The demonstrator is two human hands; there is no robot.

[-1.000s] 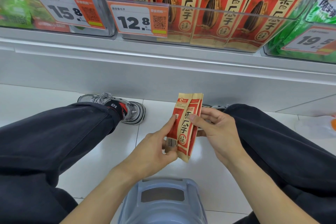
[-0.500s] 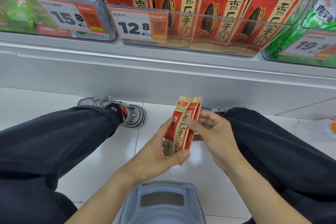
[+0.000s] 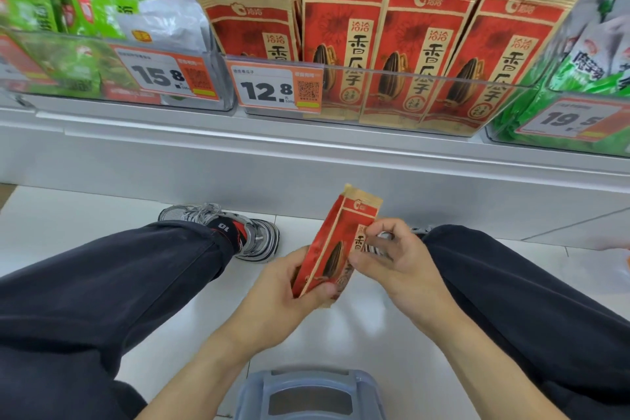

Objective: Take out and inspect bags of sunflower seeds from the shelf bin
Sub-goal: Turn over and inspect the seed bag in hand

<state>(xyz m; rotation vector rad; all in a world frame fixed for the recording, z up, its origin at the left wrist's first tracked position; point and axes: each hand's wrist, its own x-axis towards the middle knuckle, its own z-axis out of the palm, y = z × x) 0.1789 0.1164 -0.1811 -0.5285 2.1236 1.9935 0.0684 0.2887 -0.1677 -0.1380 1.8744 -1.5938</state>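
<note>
Head view: left hand [image 3: 272, 297] and right hand [image 3: 392, 256] both pinch seed bag [image 3: 335, 249]; edge-only grip, bag could slip between them to floor [image 3: 358, 334].

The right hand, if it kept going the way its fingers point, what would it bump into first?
The right hand has its fingers curled leftward onto the held bag of sunflower seeds, so the bag comes first; it already touches it. Past the bag waits the left hand, though depth is hard to judge.
</note>
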